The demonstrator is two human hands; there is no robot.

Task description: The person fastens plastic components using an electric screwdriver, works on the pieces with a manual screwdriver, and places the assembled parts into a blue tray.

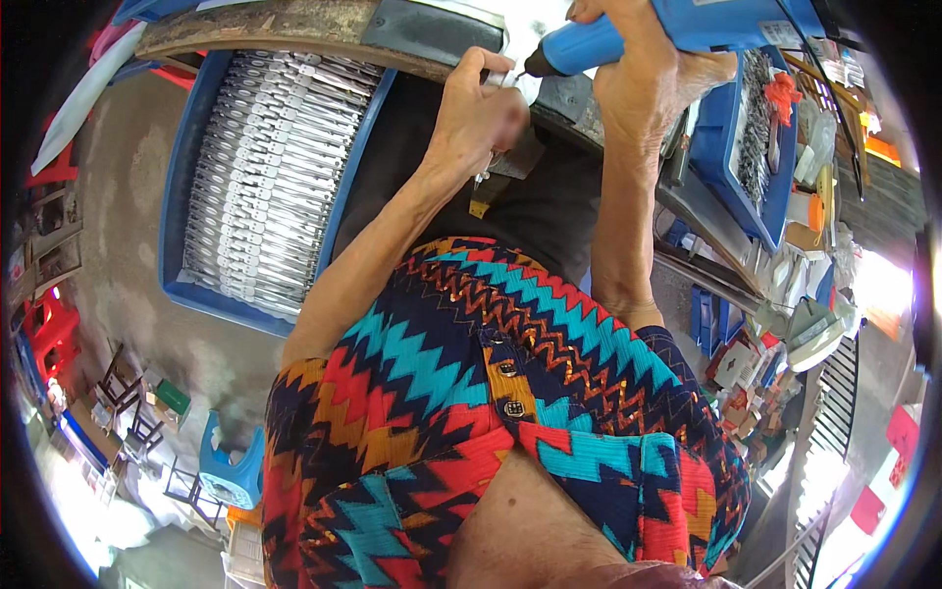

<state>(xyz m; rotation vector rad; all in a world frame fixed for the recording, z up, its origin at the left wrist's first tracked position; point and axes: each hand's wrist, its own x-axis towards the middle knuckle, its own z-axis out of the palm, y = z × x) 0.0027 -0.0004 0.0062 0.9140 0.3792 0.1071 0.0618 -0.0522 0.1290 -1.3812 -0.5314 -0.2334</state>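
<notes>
Nearest the camera, the person's zigzag-patterned shirt (471, 393) filled the lower frame, and both bare forearms rose from it toward the workbench (294, 25). The left hand (476, 113) sat at the bench's edge with its fingers curled together, thumb and forefinger pinching a small metal piece (498, 80) against the bench. The right hand (648, 93) was wrapped tight around the body of a blue power tool (677, 29), its fingers closed about the casing, and the tool's dark tip met the small piece right at the left fingertips.

Judging by this, the step in hand was driving or drilling into the held piece. The next move would seem to call for keeping the tip square on the piece while the pinch stayed steady, with the fingertips clear of the bit.

Farther left, below the bench, a blue tray (182, 177) held neat rows of flat silver metal parts (265, 167). To the right, a second blue bin (731, 147) held more small metal pieces, beside a clutter of packets. Far below, on the floor, stood a blue plastic stool (231, 466).
</notes>
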